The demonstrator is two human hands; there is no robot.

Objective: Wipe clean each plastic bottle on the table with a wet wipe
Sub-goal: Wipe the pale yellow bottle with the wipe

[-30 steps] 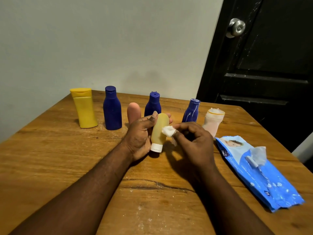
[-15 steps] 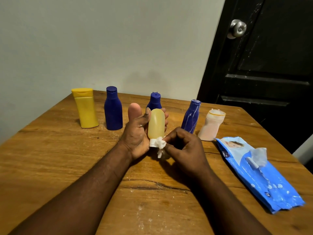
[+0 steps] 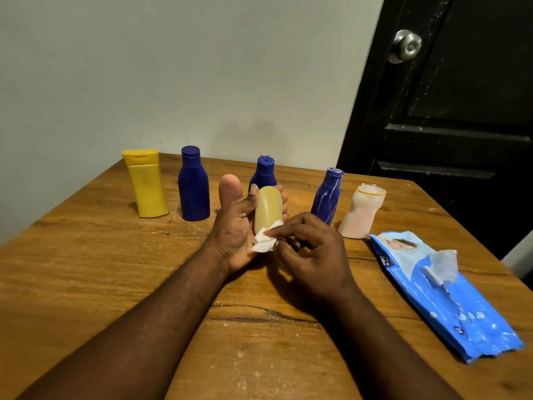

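The left hand (image 3: 235, 229) grips a small pale yellow bottle (image 3: 268, 207) just above the wooden table (image 3: 86, 269). The thumb lies along the bottle's left side and the fingers curl round behind it, their tips showing at its right edge. The bottle stands upright with its rounded end up, and its lower end is hidden by a wet wipe (image 3: 263, 241). The right hand (image 3: 313, 256) pinches this small, crumpled white wipe between thumb and forefinger and presses it against the bottom of the held bottle. Its other fingers are curled loosely underneath and hold nothing else. Seven bottles can be counted, one in the hand and six standing in a rough row near the far edge of the table. From the left these are one bright yellow bottle (image 3: 147, 186), one dark blue bottle (image 3: 193, 187), one salmon-pink bottle (image 3: 230, 187) partly behind the left hand, a second blue bottle (image 3: 264, 171) behind the fingers, a third blue bottle (image 3: 328, 194) marked with white streaks, and one pale pink bottle (image 3: 360, 213) with a clear top. That makes three blue, two yellowish and two pinkish. One blue wipes pack (image 3: 450, 301) lies flat on the right of the table, with a second wipe (image 3: 446, 262) poking out of its opening. Behind it stands a black door (image 3: 450, 116) with one metal knob (image 3: 405, 47).
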